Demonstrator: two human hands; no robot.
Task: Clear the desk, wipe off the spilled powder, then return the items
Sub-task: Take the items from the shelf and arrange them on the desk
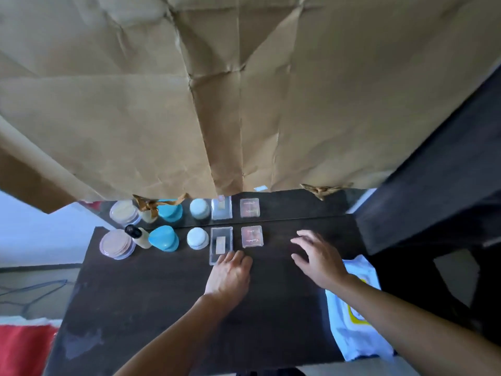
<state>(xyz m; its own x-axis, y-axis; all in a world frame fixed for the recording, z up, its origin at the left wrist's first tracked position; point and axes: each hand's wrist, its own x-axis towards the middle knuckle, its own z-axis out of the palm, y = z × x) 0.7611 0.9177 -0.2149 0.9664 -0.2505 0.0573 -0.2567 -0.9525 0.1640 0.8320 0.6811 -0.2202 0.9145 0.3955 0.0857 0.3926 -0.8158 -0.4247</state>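
Left hand (230,275), fingers loosely extended, fingertips touching the near end of the clear case (221,244). Right hand (317,260) at its 3 o'clock, fingers spread, holding nothing, over the desk (162,308). Pink case (252,236) at 1 o'clock of the left hand. White cloth (349,329) at 5 o'clock of the right hand.

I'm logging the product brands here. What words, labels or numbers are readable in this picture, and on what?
Nothing can be quoted; each marking is too blurred or too small to read.
Pink flat case: a line of pale script on the lid, too blurred to read.
Clear case: a small label inside, no legible text.
White pack, far right: a yellow mark, lettering unreadable.
Nothing else shows readable text.
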